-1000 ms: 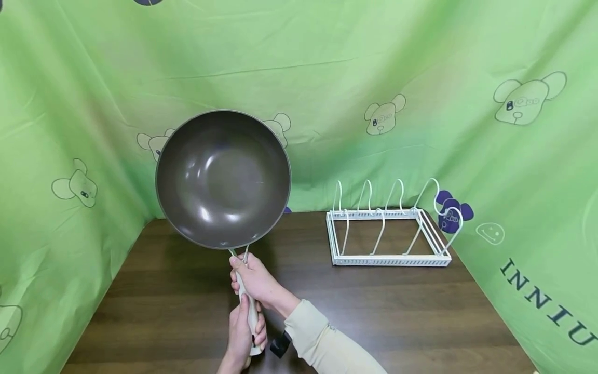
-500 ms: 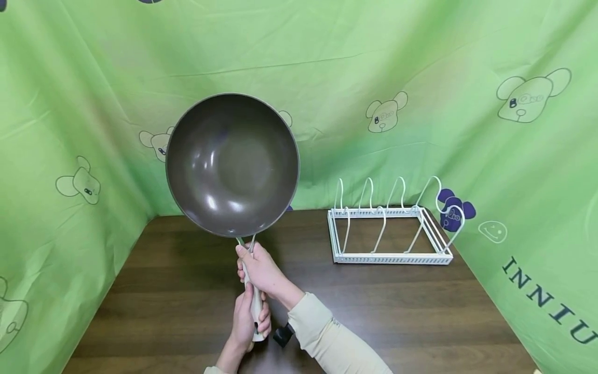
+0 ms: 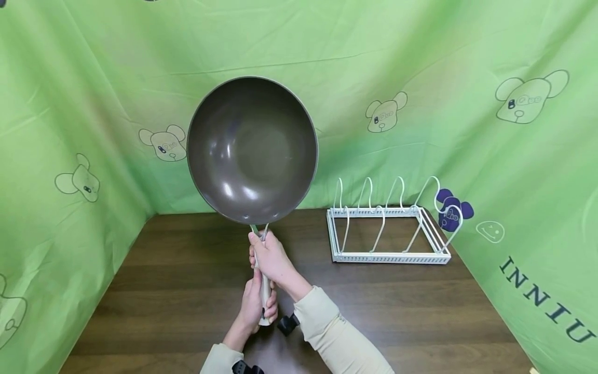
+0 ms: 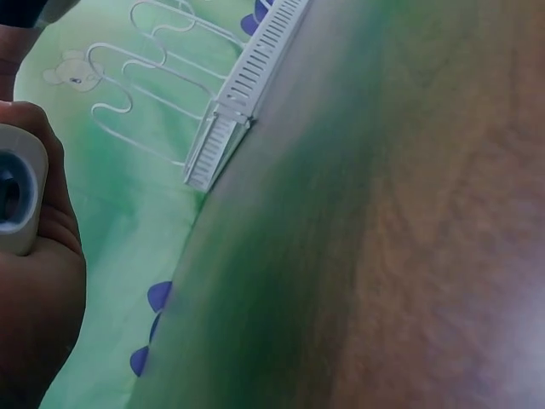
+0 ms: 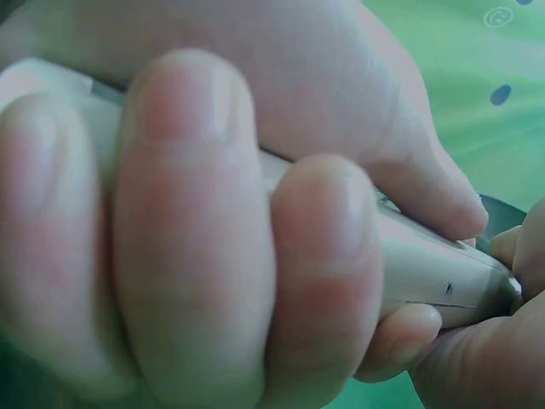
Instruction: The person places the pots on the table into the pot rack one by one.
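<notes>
Held up over the table is a deep dark-brown wok (image 3: pixel 252 150), its round inside turned towards the head camera. My right hand (image 3: pixel 274 259) grips the pale handle (image 3: pixel 266 291) close to the pan, thumb lying along the top. Lower down, my left hand (image 3: pixel 256 301) holds the same handle near its end, fingers wrapped round it. In the left wrist view the handle's end (image 4: pixel 36 187) with its hanging hole pokes out of the grip. Curled fingers fill the right wrist view and hide much of the handle (image 5: pixel 443 273).
At the right back of the brown wooden table (image 3: pixel 177 291) stands a white rack (image 3: pixel 390 258) with several upright wire loops. A green patterned cloth (image 3: pixel 327 52) hangs behind and at both sides. Black wrist devices (image 3: pixel 288 324) sit at the wrists.
The wok has risen and shifted right, with both hands moving along on its handle. More of the left sleeve has come into view. The rack stays where it was.
</notes>
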Demonstrator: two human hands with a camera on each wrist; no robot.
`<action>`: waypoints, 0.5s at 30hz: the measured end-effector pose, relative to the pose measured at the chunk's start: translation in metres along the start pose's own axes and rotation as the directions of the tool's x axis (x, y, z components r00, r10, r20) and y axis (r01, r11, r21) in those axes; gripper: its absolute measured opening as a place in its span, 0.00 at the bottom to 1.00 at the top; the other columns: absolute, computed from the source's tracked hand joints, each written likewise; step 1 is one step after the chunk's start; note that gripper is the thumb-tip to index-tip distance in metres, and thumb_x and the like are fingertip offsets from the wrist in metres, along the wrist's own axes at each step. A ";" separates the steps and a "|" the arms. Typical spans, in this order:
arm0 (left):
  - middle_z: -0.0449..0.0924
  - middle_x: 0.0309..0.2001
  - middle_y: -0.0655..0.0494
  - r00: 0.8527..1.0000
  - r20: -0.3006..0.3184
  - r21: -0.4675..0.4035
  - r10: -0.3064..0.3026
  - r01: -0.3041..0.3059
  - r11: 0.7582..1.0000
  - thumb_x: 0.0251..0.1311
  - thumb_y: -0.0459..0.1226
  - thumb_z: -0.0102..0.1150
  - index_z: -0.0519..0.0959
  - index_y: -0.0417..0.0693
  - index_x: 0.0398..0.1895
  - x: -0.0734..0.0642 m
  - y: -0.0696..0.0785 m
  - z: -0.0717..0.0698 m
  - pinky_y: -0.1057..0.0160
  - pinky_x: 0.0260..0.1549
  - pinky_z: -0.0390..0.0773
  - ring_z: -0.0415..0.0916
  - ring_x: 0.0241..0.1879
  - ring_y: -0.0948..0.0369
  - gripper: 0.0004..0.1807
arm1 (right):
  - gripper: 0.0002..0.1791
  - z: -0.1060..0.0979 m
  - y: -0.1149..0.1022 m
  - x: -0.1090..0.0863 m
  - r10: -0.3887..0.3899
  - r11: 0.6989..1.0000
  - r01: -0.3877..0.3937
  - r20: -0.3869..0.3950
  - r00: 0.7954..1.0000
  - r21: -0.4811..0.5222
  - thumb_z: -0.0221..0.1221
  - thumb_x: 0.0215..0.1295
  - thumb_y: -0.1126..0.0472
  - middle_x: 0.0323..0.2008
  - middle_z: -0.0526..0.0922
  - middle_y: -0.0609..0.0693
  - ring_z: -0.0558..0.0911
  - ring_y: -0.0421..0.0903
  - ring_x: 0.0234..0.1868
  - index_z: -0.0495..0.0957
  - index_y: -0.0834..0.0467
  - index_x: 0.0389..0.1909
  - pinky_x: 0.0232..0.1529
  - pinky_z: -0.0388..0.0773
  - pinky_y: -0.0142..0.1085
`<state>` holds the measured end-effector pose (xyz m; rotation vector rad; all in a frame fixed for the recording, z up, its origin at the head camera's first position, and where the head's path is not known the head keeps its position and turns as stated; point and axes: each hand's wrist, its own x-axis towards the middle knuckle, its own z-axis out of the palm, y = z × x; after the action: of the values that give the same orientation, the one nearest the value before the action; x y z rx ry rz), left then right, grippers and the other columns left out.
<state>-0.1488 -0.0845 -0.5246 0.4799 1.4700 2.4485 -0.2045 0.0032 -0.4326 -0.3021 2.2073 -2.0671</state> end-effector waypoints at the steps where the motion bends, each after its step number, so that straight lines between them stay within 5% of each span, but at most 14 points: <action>1: 0.64 0.14 0.65 1.000 -0.006 0.006 -0.010 0.010 1.000 0.75 0.64 0.23 0.68 0.50 0.32 0.002 0.000 0.001 0.68 0.06 0.66 0.61 0.08 0.71 0.32 | 0.16 -0.001 -0.001 0.000 -0.003 1.000 0.003 -0.005 1.000 0.000 0.50 0.79 0.49 0.21 0.74 0.47 0.76 0.42 0.19 0.70 0.60 0.41 0.25 0.77 0.32; 6: 0.64 0.13 0.64 0.997 -0.044 0.003 -0.069 0.069 0.998 0.70 0.69 0.26 0.67 0.49 0.30 0.010 0.001 0.007 0.67 0.06 0.65 0.61 0.07 0.70 0.35 | 0.16 -0.008 -0.005 0.001 -0.009 1.000 0.009 -0.032 0.999 -0.015 0.50 0.79 0.49 0.22 0.74 0.47 0.75 0.41 0.20 0.69 0.60 0.41 0.25 0.77 0.32; 15: 0.63 0.12 0.63 0.993 -0.020 0.028 -0.117 0.118 0.993 0.69 0.71 0.28 0.68 0.50 0.27 0.026 0.000 0.010 0.67 0.07 0.66 0.61 0.07 0.70 0.37 | 0.16 -0.022 -0.010 0.003 -0.021 0.996 0.014 -0.089 0.996 -0.085 0.49 0.80 0.48 0.24 0.76 0.48 0.77 0.42 0.22 0.69 0.59 0.41 0.26 0.77 0.34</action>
<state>-0.1684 -0.0668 -0.5158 0.3668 1.4979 2.3494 -0.2117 0.0233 -0.4208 -0.2414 2.3556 -2.0387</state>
